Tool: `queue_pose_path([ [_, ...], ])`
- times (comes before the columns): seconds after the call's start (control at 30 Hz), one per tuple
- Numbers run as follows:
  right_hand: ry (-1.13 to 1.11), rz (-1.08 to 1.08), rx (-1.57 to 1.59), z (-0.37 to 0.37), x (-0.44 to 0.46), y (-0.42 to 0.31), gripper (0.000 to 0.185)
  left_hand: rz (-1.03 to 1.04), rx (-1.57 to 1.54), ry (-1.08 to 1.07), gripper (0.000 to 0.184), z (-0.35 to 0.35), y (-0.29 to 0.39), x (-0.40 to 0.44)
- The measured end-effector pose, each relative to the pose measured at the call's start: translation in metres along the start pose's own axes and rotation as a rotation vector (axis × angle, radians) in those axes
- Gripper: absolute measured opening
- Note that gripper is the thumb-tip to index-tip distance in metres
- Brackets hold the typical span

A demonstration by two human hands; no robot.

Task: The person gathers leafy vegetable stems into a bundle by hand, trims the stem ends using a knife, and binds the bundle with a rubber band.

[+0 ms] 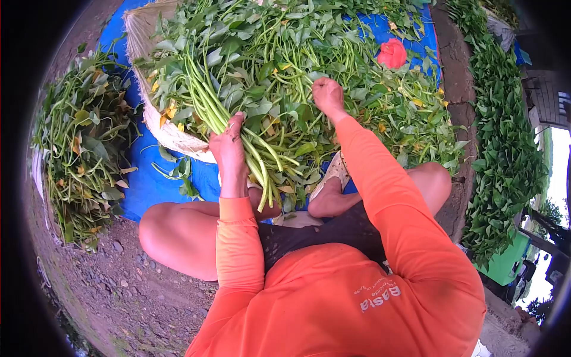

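Observation:
My left hand (229, 146) is closed around a bunch of long green leafy stems (205, 95). The leaves of this bunch point up and away, and its bare cut ends hang down past my wrist over my lap. My right hand (328, 97) is closed just above the large heap of leafy greens (369, 107). Its fingertips are pressed together at the stems, and what lies between them is too small to make out. Several yellowed leaves (169, 113) show among the greens.
A blue tarp (148, 184) lies under the heap, with a pale woven sack (172, 134) at its left. Another pile of greens (86, 149) is on the left. A pink-red bundle (392, 53) sits at the upper right. Leafy bunches (505, 137) line the right side. Gravelly ground (143, 279) is at lower left.

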State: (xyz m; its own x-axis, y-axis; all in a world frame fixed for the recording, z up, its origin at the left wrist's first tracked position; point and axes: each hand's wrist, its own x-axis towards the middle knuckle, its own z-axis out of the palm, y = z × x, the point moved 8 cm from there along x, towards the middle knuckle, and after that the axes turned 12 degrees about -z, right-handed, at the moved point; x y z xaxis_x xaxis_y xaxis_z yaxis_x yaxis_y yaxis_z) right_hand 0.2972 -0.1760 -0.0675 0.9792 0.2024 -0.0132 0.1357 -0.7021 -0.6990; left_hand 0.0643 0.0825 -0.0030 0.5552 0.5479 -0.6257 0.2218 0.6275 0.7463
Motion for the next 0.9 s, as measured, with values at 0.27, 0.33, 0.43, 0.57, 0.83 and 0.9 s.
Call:
queue_pose_path([
  [0.27,-0.003,0.228,0.706,-0.077,-0.045,-0.030,0.013,-0.091,0.035,-0.037,0.033,0.015,-0.027,0.013],
  [0.33,0.071,0.180,0.761,-0.092,-0.063,-0.042,0.013,-0.062,0.039,-0.031,0.034,0.017,-0.034,0.015],
  [0.43,0.221,0.073,0.755,-0.113,-0.088,-0.067,0.014,-0.030,0.029,-0.047,0.036,0.024,-0.034,0.006],
  [0.57,0.292,-0.083,0.667,-0.115,-0.117,-0.103,0.016,-0.040,0.036,-0.128,0.034,0.035,-0.042,-0.002],
  [0.83,-0.034,-0.110,0.563,-0.026,-0.177,-0.105,0.014,-0.040,0.026,-0.295,0.038,0.056,-0.046,-0.034],
  [0.9,-0.067,-0.146,0.477,-0.037,-0.182,-0.120,0.017,-0.050,0.038,-0.337,0.037,0.054,-0.050,-0.039],
])
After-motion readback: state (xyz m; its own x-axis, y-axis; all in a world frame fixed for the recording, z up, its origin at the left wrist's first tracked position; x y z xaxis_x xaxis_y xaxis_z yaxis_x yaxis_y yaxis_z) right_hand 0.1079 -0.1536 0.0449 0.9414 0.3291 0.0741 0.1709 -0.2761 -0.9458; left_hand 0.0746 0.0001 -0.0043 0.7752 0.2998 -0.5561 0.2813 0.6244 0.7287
